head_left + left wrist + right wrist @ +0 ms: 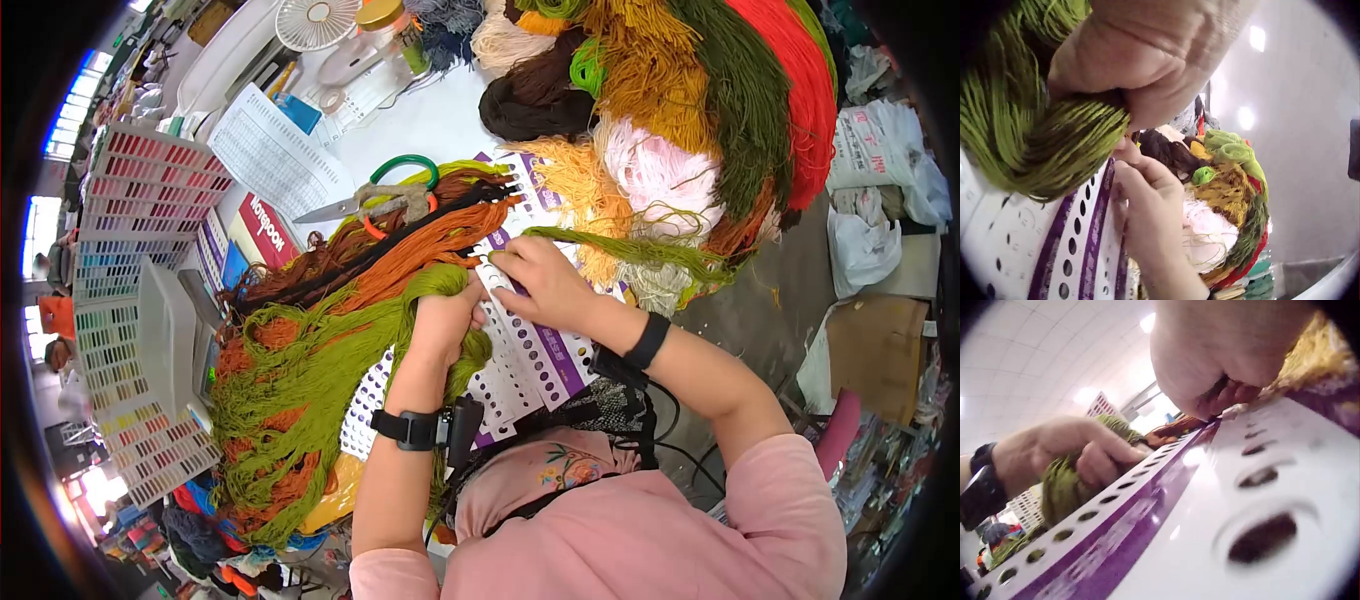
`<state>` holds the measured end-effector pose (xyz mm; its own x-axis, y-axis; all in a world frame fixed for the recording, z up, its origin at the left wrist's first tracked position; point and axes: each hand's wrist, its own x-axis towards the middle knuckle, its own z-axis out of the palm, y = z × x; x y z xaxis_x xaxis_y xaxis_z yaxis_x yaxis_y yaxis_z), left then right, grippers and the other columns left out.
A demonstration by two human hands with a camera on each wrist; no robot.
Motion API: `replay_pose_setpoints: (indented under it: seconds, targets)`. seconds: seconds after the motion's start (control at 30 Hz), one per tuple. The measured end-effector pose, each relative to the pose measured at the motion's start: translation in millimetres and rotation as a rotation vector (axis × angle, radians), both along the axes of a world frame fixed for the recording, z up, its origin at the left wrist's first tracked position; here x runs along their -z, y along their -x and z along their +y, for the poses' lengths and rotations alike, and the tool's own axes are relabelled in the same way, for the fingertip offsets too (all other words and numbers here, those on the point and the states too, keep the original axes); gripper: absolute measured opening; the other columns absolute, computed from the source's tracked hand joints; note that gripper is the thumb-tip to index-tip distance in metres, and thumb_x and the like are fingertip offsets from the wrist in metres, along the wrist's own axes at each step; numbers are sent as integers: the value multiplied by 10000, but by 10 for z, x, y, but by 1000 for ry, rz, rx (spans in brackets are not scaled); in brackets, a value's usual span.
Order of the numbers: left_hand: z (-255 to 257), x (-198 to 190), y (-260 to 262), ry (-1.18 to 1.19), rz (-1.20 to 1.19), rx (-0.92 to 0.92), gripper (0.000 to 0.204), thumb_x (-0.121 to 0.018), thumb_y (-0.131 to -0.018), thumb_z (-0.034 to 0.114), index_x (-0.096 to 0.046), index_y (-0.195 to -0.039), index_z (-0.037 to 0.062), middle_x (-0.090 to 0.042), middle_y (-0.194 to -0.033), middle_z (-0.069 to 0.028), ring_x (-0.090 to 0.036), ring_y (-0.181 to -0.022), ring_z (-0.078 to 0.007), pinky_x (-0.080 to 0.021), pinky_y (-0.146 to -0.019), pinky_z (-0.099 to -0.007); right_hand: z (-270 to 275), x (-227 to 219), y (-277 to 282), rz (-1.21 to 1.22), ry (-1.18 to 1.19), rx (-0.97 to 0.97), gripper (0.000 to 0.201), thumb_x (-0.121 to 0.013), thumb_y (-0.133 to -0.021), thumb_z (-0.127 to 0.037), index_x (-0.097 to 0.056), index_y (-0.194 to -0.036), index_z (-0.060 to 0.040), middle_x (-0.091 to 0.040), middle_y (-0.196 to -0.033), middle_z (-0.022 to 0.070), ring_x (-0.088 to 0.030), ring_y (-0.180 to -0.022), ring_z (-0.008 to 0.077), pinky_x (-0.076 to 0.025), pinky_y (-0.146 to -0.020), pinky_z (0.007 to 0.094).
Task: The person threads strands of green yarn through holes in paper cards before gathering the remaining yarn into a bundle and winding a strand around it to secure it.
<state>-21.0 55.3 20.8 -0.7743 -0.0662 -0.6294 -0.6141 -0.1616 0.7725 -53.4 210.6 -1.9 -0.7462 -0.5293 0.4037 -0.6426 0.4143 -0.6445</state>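
My left hand [447, 318] grips a thick hank of olive-green embroidery thread [335, 375], which loops over the hand and trails left across the table. Beside it, the curled fingers of my right hand [548, 285] pinch at the edge of a white-and-purple thread card [560, 350] with a row of round holes; a bit of green shows at the fingertips in the head view. What lies between those fingers is mostly hidden. Another length of green thread [640, 248] runs from the card's top end to the right. In the left wrist view the two hands are close together.
Orange-brown thread [430, 240] and black thread [370, 250] lie beyond the left hand, with scissors [385, 200] on top. Several large coloured skeins [650, 70] are heaped at the back right. A notebook [265, 232] and a colour chart rack [150, 200] stand left.
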Motion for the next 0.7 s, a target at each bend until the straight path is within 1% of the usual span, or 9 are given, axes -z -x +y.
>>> replay_pose_setpoints:
  seconds: [0.03, 0.13, 0.2, 0.3, 0.4, 0.47, 0.53, 0.63, 0.7]
  targets:
    - [15, -38, 28, -40, 7, 8, 51, -531, -767, 39, -527, -802, 3, -528, -644, -54, -457, -453, -100, -354, -393, -218, 28, -86, -57, -66, -113, -19, 419, -595, -642, -201, -503, -994, 7, -466, -936, 160, -451, -836, 301, -367, -741, 361]
    - [97, -77, 40, -94, 22, -53, 38, -532, -772, 50, -536, -758, 15, -492, -599, -12, -414, -439, -71, -335, -399, -202, 14, -142, -196, -24, -141, 31, 455, -603, -623, -223, -502, -1005, 2, -465, -963, 171, -443, -849, 308, -361, -752, 367]
    - [122, -85, 43, -97, 11, -100, 53, -534, -773, 55, -534, -738, 15, -488, -592, -11, -411, -439, -71, -333, -398, -198, 26, -78, -155, -87, -53, 6, 427, -606, -600, -192, -527, -979, -13, -487, -944, 154, -470, -838, 293, -382, -745, 357]
    - [120, 45, 67, -66, 55, -58, 66, -556, -755, 63, -534, -729, 6, -533, -622, -51, -450, -453, -97, -350, -393, -218, 46, -69, -15, -315, 73, -46, 352, -608, -589, -157, -557, -911, -22, -513, -875, 123, -511, -810, 267, -415, -718, 332]
    - [60, 43, 67, -19, 71, -56, 75, -556, -753, 75, -531, -713, 17, -523, -597, -48, -448, -444, -96, -346, -393, -210, 40, -110, 35, -304, 62, -23, 332, -604, -594, -158, -552, -892, -21, -509, -854, 123, -512, -797, 270, -418, -711, 327]
    - [-130, -88, 19, -167, 112, -130, 82, -534, -769, 72, -494, -708, 35, -463, -561, 5, -372, -415, -51, -295, -386, -175, 44, -106, 33, -295, 74, -17, 326, -607, -590, -160, -546, -875, -13, -505, -839, 126, -511, -785, 276, -420, -705, 331]
    - [-274, -141, -17, -277, 54, -199, 89, -547, -776, 78, -503, -715, 32, -458, -559, 15, -355, -402, -44, -282, -381, -174, 40, -93, 8, -309, 104, -5, 332, -608, -588, -162, -544, -876, -10, -504, -840, 127, -510, -781, 278, -419, -704, 333]
    - [-172, -104, -20, -125, 94, -15, 77, -557, -777, 81, -522, -760, 15, -463, -583, 16, -363, -417, -42, -286, -387, -169, 3, -31, -14, -264, 72, -18, 324, -608, -602, -170, -541, -874, -8, -493, -845, 128, -502, -787, 278, -418, -695, 338]
    - [-204, -126, -23, -216, 45, -121, 85, -562, -776, 79, -535, -796, 1, -485, -628, 1, -374, -432, -43, -291, -392, -170, 5, -28, -5, -232, 54, -47, 313, -597, -624, -161, -527, -888, -8, -485, -851, 131, -496, -792, 285, -418, -687, 344]
